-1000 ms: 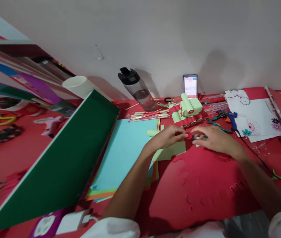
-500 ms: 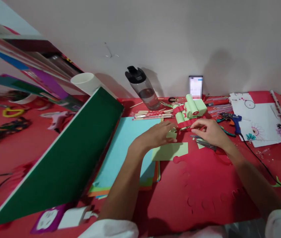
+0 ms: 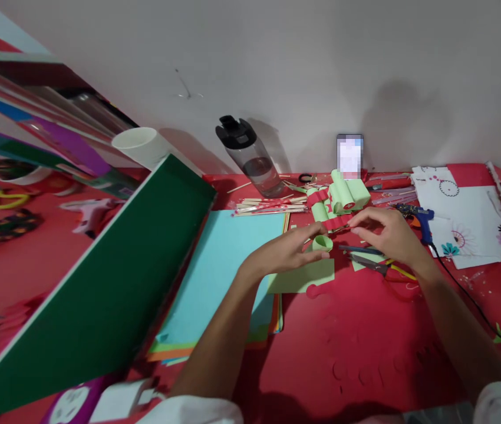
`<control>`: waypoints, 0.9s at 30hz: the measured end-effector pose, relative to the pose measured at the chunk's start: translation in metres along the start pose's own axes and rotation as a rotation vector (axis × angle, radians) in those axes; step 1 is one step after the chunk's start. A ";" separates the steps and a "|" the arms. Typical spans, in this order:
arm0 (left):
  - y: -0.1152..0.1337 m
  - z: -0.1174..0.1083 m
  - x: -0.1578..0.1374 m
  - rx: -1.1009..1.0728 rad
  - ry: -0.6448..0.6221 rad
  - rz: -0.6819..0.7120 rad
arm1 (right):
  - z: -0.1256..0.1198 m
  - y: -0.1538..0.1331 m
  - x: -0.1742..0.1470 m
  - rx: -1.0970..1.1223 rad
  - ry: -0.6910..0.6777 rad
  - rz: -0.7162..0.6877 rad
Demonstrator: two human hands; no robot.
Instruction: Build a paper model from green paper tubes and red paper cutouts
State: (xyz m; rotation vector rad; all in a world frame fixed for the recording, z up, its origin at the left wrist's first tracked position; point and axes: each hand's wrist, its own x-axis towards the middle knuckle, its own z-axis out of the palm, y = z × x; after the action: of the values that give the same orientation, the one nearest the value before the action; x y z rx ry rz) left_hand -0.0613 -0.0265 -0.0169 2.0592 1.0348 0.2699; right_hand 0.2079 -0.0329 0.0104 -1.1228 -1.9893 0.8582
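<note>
My left hand (image 3: 289,250) has its fingers and thumb around a small roll of light green paper (image 3: 322,244), its end facing up. In a pinch, the fingertips of my right hand (image 3: 385,235) are closed at a thin, small thing I cannot make out. Just beyond both hands sits a paper model (image 3: 348,194) of light green rolls and red strips. Scissors (image 3: 381,268) with yellow and red handles lie below my right hand. A light green paper strip (image 3: 306,277) is under my left hand.
Blue paper sheets (image 3: 237,265) lie left of my hands, beside a tilted green board (image 3: 144,265). A water bottle (image 3: 254,162) and a lit phone (image 3: 350,156) stand by the wall. Thin sticks (image 3: 272,206) lie near the bottle. A blue glue gun (image 3: 422,221) with a cable lies right.
My left hand has moved slightly right, and the green roll now shows between its thumb and fingers. My right hand has shifted slightly right, baring more of the scissors. The view has turned slightly.
</note>
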 end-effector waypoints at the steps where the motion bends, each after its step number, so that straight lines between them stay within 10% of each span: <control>1: 0.000 0.004 0.002 -0.071 0.016 0.032 | -0.001 -0.001 -0.001 -0.006 0.014 -0.026; 11: -0.016 0.046 0.022 -0.712 0.094 0.128 | 0.007 -0.001 -0.005 -0.041 -0.008 -0.172; 27: -0.014 0.052 0.031 -0.540 0.110 0.195 | 0.032 -0.005 -0.012 -0.227 -0.007 -0.510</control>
State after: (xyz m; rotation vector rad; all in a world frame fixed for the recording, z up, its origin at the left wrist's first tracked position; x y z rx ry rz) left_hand -0.0236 -0.0279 -0.0668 1.6608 0.7207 0.6902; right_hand 0.1846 -0.0521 -0.0059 -0.6698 -2.2736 0.3781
